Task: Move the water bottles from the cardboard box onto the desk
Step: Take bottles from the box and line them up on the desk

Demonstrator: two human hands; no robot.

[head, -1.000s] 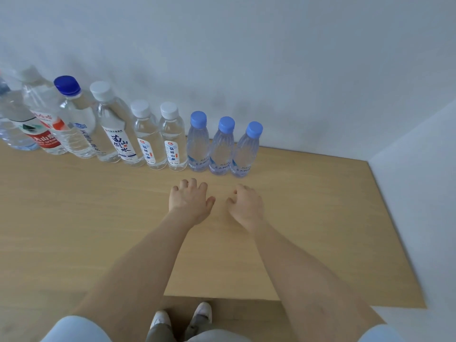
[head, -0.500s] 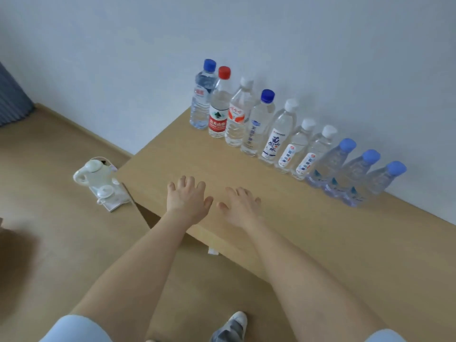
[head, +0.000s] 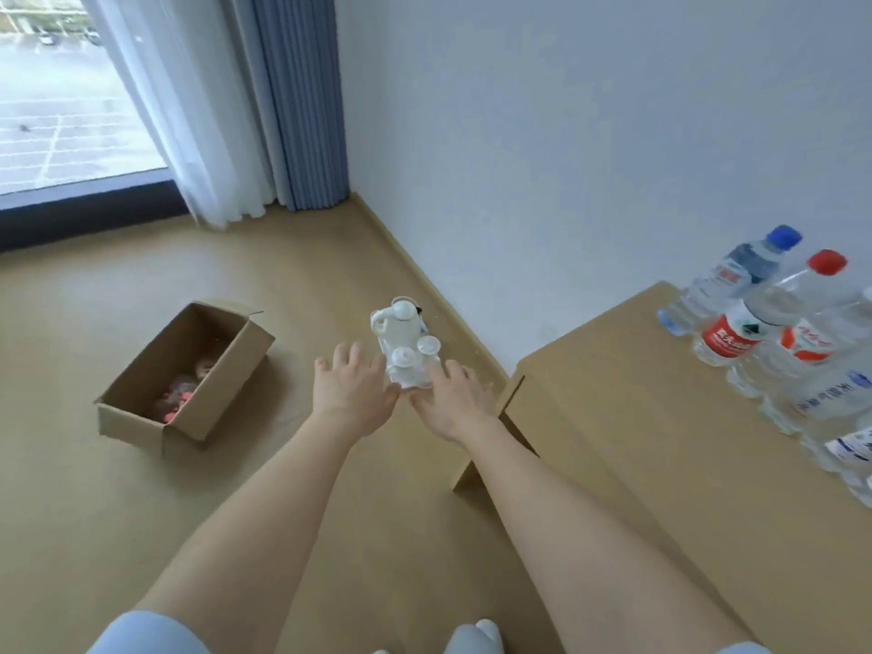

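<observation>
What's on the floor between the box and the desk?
In the head view, a white plastic object sits on the floor between box and desk; the rest is bare.

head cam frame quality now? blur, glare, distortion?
Head view: window washed out by daylight; wide-angle stretch smears the water bottles at the right edge; cardboard box contents too soft to identify; room light even, no hard shadows.

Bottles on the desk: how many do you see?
5 in a row on the desk: blue-capped bottle, red-capped bottle, orange-labelled bottle, blue-lettered bottle, cropped bottle at the frame's edge. More may be out of view.
</observation>
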